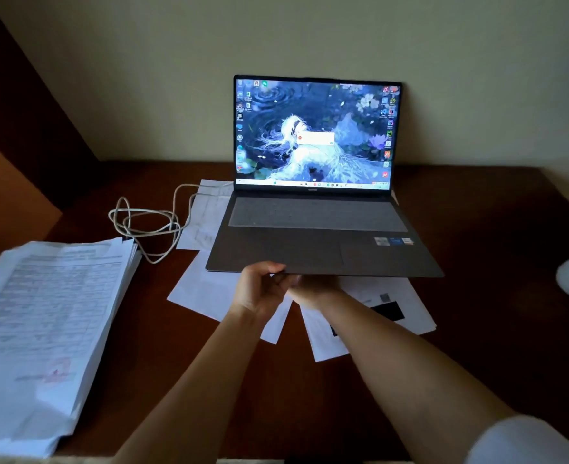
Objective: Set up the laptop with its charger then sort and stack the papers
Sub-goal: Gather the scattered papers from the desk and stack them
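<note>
Both hands [278, 289] pinch the flat grey laptop [316, 242] front edge over loose sheets [206, 293].

A dark reddish-brown wooden desk [477, 229] fills the lower view, its surface faintly glossy. Behind it rises a plain pale wall [276, 35], cream with a slight green cast, meeting the desk's back edge in a straight line. At the left a dark brown wooden panel [25, 95] slants upward, and below it sits a lighter orange-brown surface [5, 202]. The light is dim and soft, brighter on the wall's right side.
</note>
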{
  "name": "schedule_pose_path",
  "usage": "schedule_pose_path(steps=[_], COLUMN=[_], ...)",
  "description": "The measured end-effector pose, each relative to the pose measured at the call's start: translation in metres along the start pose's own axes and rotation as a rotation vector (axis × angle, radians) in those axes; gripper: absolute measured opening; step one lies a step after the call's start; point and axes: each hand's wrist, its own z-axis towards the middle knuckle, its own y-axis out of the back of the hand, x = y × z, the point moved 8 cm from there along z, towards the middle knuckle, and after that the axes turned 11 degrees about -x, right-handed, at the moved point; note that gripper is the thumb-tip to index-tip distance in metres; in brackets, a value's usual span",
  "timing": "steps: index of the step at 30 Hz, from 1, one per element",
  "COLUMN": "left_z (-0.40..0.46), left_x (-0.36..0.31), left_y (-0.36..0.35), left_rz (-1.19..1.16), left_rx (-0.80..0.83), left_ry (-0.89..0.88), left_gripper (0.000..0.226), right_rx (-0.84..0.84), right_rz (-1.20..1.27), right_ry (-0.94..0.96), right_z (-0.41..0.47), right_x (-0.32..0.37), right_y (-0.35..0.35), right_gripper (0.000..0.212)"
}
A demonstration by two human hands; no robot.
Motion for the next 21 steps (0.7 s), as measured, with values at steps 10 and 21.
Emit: schedule_pose_path(steps=[10, 21], left_z=[-0.001, 0.003], left_x=[0.0, 0.0], left_y=[-0.006, -0.004], left_rz=[-0.064, -0.054], left_rx=[0.056, 0.047], left_ry=[0.025, 0.019], left_gripper=[0.042, 0.05], right_rx=[-0.447, -0.423], right_rz=[-0.382, -0.432], right_ry=[0.203, 0.146], right_z=[-0.061, -0.056], right_x=[0.001, -0.021], right_y=[0.025, 0.027], right_gripper=[0.041, 0.042])
